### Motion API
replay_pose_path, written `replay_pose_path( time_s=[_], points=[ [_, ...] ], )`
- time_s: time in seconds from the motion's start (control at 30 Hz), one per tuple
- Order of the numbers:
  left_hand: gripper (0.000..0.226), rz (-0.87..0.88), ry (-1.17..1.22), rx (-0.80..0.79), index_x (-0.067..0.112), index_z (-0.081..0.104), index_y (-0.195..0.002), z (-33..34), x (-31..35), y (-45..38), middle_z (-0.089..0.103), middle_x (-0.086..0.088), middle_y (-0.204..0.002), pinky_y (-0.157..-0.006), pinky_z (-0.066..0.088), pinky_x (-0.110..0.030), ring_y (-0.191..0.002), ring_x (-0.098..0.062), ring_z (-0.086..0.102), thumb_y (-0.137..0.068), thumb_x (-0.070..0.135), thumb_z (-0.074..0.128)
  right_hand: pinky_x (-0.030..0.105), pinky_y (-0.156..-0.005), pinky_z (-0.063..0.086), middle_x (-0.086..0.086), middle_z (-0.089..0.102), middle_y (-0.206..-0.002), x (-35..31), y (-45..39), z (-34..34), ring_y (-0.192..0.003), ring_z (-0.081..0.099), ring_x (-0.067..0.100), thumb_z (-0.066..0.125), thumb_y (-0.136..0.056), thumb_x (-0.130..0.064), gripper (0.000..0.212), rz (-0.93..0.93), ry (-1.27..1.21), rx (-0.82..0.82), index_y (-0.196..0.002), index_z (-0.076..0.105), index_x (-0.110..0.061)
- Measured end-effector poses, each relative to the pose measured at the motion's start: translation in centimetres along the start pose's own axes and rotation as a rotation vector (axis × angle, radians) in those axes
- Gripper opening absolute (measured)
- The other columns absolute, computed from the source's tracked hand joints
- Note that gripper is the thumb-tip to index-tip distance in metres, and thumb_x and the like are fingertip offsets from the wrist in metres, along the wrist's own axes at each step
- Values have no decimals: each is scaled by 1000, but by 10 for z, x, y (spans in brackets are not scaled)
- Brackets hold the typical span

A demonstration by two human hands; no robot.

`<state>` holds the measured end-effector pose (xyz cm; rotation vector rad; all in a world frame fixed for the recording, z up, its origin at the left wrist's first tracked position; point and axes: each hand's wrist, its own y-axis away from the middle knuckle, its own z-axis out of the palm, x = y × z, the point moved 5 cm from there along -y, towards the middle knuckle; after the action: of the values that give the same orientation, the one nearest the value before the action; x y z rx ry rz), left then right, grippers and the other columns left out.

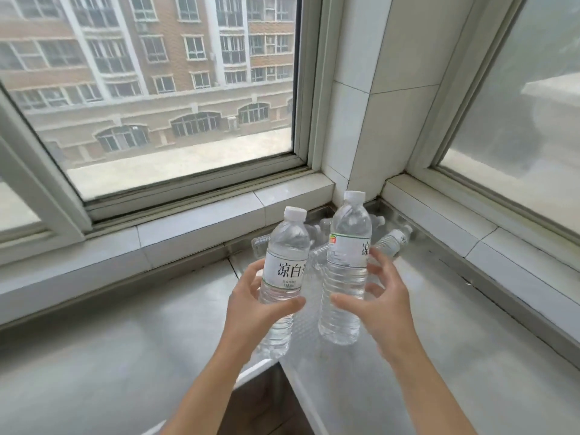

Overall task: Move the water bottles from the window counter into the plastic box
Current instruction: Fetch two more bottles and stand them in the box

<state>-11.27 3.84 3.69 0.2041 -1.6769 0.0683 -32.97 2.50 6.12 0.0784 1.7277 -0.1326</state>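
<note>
We hold two bottles: left hand (251, 304) grips left bottle (284, 271), right hand (381, 304) grips right bottle (345, 271); full, heavyish, slick, ribbed midsection best hold.

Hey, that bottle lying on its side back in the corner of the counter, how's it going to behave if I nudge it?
The lying bottle is round-bodied, so it would probably roll on the smooth counter. It looks like thin clear plastic, so likely to give slightly when squeezed. How full it is cannot be told.

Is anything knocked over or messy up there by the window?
Yes. In the corner of the counter, behind the two held bottles, one small bottle lies tipped on its side, with more in a jumbled heap. Nothing looks spilled.
</note>
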Motion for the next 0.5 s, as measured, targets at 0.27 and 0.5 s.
replay_pose_path(
  time_s=[0.27, 0.5],
  points=[
    [72, 33, 6, 321, 41, 59, -110, -79, 9, 103, 67, 15, -106, -62, 52, -12, -78, -1, 70, -56, 10, 94, 17, -69, 46, -18, 54, -116, -38, 71, 68, -98, 57, 3, 91, -54, -8, 95, -108, -32, -345, -126, 42, -46],
    [72, 43, 2, 631, 50, 52, -105, -183, 8, 206, 63, 19, -110, -60, 51, -9, -79, 9, 67, -57, 16, 94, 23, -80, 49, -12, 59, -115, -72, 152, 169, -103, 59, 8, 91, -53, -7, 93, -236, -23, -665, -129, 47, -38]
  ],
)
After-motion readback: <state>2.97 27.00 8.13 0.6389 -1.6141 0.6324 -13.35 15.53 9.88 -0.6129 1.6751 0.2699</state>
